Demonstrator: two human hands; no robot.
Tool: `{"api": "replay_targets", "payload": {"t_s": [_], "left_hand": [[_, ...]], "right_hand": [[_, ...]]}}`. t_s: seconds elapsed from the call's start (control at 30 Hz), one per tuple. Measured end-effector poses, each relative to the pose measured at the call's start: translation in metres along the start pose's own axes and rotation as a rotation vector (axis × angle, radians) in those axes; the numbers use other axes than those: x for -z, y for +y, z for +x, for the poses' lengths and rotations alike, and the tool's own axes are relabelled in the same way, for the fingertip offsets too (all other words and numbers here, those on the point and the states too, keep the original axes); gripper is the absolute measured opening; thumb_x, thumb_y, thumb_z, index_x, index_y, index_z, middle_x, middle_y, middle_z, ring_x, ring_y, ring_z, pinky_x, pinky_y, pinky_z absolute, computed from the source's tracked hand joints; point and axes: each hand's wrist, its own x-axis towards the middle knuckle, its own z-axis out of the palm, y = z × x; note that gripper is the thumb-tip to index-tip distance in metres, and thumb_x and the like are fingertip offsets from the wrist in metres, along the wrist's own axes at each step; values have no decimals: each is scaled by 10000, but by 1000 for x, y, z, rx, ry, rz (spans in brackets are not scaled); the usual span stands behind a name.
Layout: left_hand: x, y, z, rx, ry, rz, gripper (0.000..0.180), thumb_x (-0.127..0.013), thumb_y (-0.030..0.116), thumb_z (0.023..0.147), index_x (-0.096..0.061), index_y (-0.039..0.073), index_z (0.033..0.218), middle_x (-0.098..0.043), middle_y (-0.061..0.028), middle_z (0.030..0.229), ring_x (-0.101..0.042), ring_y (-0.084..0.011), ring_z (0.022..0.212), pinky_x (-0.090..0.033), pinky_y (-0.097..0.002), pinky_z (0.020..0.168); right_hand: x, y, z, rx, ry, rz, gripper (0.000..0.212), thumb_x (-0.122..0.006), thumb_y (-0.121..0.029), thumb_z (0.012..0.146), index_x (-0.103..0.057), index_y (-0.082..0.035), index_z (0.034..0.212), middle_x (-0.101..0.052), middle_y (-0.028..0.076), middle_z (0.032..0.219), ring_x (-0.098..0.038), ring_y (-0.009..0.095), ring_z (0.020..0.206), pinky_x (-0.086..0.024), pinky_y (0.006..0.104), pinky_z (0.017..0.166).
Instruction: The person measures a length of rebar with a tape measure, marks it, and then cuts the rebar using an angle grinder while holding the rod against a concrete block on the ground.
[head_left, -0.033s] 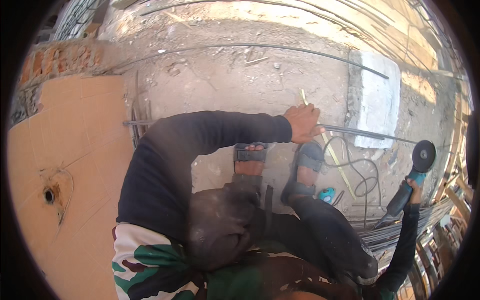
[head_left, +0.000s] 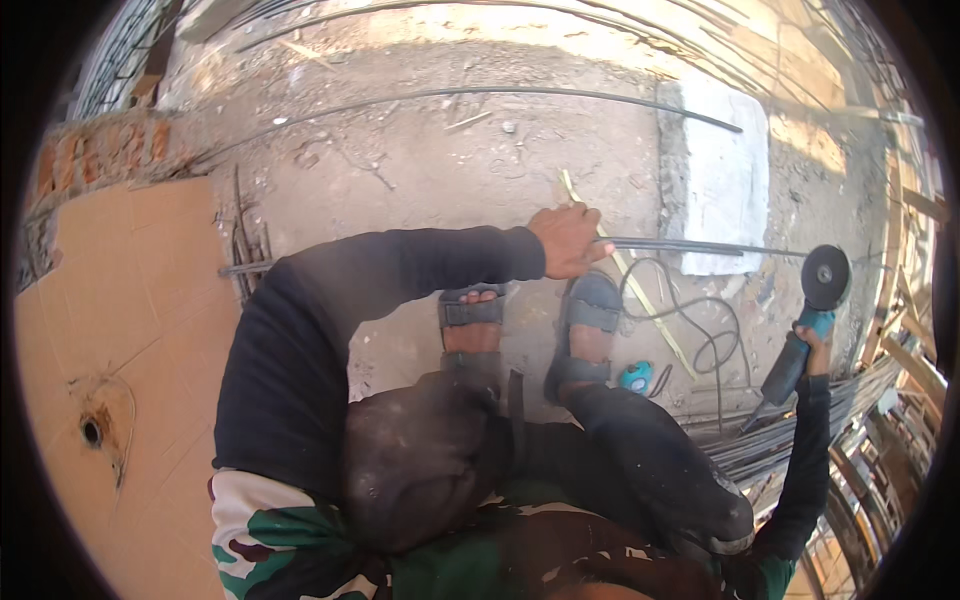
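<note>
My left hand (head_left: 568, 242) is closed over a few thin steel rods (head_left: 690, 245), which run rightward from it, one reaching farther than the others. At the far right, my right hand (head_left: 815, 348) grips a teal and dark angle grinder (head_left: 787, 366) by its body. Its dark cutting disc (head_left: 826, 278) stands at the long rod's far end; whether it touches the rod I cannot tell. The rods pass over a whitish concrete block (head_left: 728, 180). My left forearm hides part of their length.
A black cable (head_left: 735, 335) loops on the ground beside my right sandal (head_left: 597, 303), near a small teal object (head_left: 636, 377). A pale strip (head_left: 655, 315) lies under the rods. Brown sheeting (head_left: 150, 300) with a hole covers the left. Bundled rods (head_left: 830, 415) and timber lie at right.
The whole view has shifted, so the scene sits farther left and a little higher. The grinder has risen slightly relative to the rods. My left hand keeps its hold.
</note>
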Motion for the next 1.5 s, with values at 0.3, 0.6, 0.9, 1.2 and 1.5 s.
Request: {"api": "replay_targets", "payload": {"t_s": [0.3,0.6,0.9,1.2,1.5], "left_hand": [[-3,4,41,-44,-260,-397,456,-489,410,976,-580,-31,1049,-591,-152,692,-580,-198,527,-473,-342,548],[-28,-7,44,-108,-197,-203,486,-431,419,987,-587,-35,914,-603,-237,803,-577,-379,758,-447,-451,707],[-25,-8,45,-96,-229,-171,539,-378,458,992,-586,-36,931,-607,-269,852,-568,-449,851,-433,-494,758],[-31,-12,45,-133,-190,-178,511,-371,424,1004,-569,-34,894,-583,-266,802,-553,-447,795,-424,-489,723],[-35,-15,45,-129,-174,-142,484,-369,388,1009,-569,-39,900,-583,-273,809,-550,-455,805,-417,-493,728]], "right_hand": [[-52,-12,-27,355,-10,-283,955,-763,-39,601,-249,51,1401,-555,129,1125,-546,208,1022,-450,311,904],[-46,11,-20,423,-38,-452,983,-790,-100,573,-276,42,1399,-536,192,1231,-524,298,1138,-399,337,1000],[-57,0,-17,388,-21,-599,979,-794,-175,559,-316,-20,1400,-572,219,1187,-559,334,1108,-432,350,963],[-59,-2,-14,404,-36,-618,990,-792,-157,563,-300,-18,1411,-554,236,1215,-551,343,1118,-426,355,976],[-63,-4,-13,420,-41,-637,992,-787,-133,556,-294,-14,1409,-544,205,1207,-539,310,1114,-421,343,976]]}}
